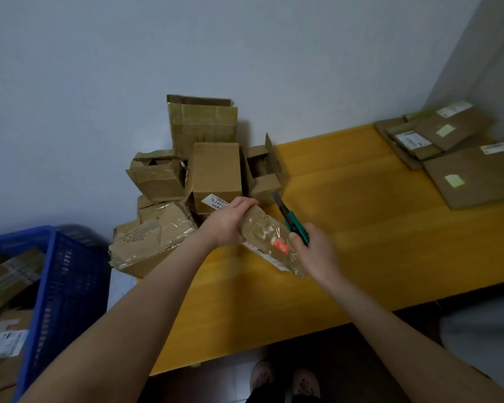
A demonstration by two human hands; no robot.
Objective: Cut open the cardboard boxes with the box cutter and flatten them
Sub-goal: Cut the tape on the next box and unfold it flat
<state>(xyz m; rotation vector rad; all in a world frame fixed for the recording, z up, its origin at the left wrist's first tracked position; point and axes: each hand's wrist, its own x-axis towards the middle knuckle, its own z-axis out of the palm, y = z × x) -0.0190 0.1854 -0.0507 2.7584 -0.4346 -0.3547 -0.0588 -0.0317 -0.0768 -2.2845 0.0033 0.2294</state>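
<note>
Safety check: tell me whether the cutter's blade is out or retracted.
Out. A grey blade sticks past the green cutter in the right hand; the left hand grips a taped box.

We take this for a plain room in a home, given over to sorting parcels: bare pale walls [99,68], a yellow wooden tabletop [346,184], a heap of used shipping boxes [216,173], flattened cardboard [472,175], a blue basket [67,274] of parcels, slippers [262,376] on the floor [224,370].
</note>
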